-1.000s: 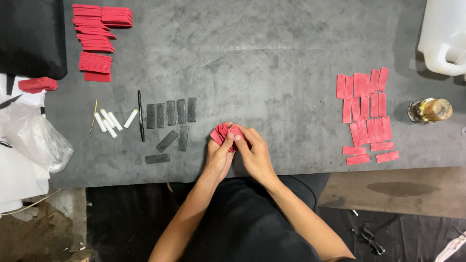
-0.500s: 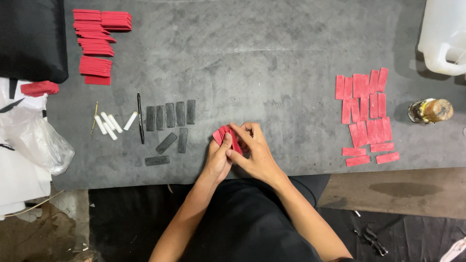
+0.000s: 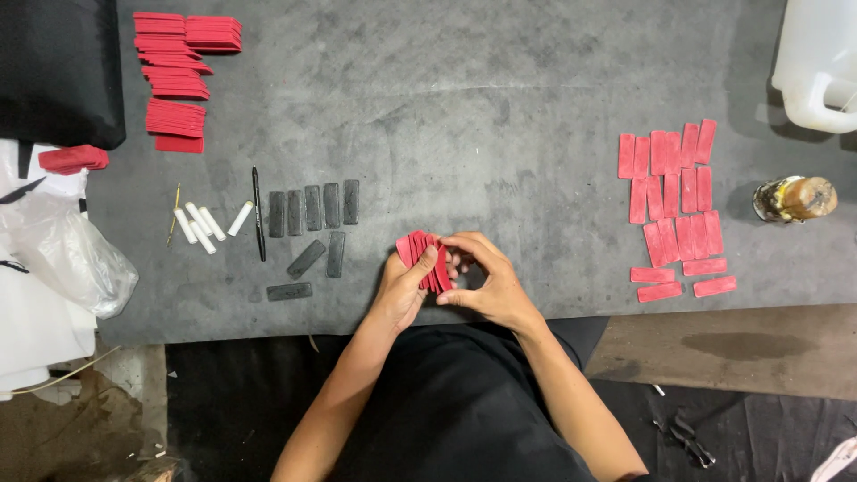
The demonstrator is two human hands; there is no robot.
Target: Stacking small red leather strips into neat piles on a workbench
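Both hands meet at the near edge of a dark grey table (image 3: 500, 107). My left hand (image 3: 402, 290) and my right hand (image 3: 486, 281) together grip a fanned bunch of red strips (image 3: 421, 254), held upright between the fingers. The left thumb presses the front of the bunch; the right fingers curl around its right side. The lower part of the bunch is hidden by the fingers.
Red strips (image 3: 674, 210) lie spread at the right, red stacks (image 3: 178, 76) at the far left. Dark grey bars (image 3: 312, 210), white sticks (image 3: 207, 223) and a black pen (image 3: 259, 223) lie left of the hands. A white jug (image 3: 817, 62) and small bottle (image 3: 794, 198) stand far right.
The bunch of red strips has been gathered tighter and turned more upright, and the right hand has closed further around it. The hands stayed in place.
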